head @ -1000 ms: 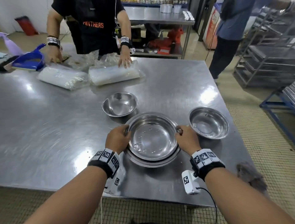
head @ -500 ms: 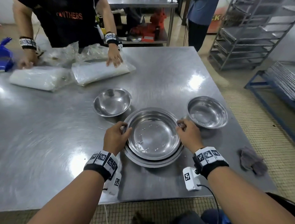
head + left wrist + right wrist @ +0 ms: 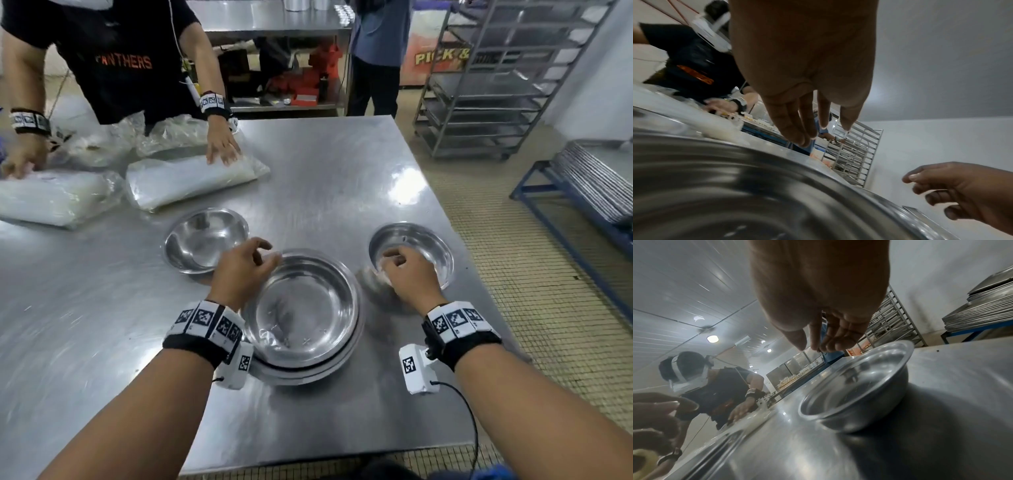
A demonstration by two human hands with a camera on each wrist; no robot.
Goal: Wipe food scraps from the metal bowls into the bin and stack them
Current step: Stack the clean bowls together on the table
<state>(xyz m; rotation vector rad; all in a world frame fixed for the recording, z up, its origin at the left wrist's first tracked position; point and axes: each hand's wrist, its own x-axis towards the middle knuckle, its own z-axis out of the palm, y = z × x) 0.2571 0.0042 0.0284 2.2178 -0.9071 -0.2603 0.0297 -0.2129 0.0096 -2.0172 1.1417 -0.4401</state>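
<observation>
the steel table carries everything. near its front edge sits the stacked bowls, mouth up, round with no long axis; the lower bowl shows only as a rim under the top one. the left small bowl and right small bowl also stand mouth up, either side. the left hand hovers over the stack's far-left rim, fingers loosely spread, holding nothing. the right hand is above the right small bowl's near rim, fingers relaxed, empty; whether it touches is blurred. the bin is nowhere in view.
</observation>
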